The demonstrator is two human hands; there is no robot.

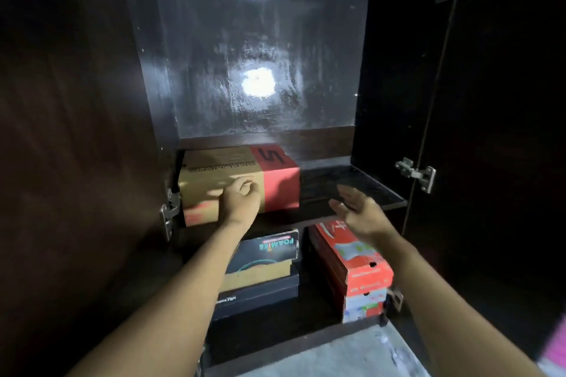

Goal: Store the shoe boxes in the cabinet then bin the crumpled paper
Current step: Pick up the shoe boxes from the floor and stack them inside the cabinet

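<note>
A tan and red shoe box (pixel 239 174) lies on the left of the cabinet's middle shelf (pixel 352 190). My left hand (pixel 240 200) is in front of the box's near face, fingers loosely curled and holding nothing. My right hand (pixel 358 210) hovers open over the shelf's front edge, to the right of the box. On the lower level, a stack of dark boxes (pixel 263 272) stands at left and a stack of red and white boxes (pixel 355 269) at right. No crumpled paper is in view.
Both dark cabinet doors stand open, with metal hinges at left (pixel 168 214) and right (pixel 418 174). The right half of the middle shelf is bare. Grey floor (pixel 337 355) shows below the cabinet. A pink object (pixel 556 349) sits at the right edge.
</note>
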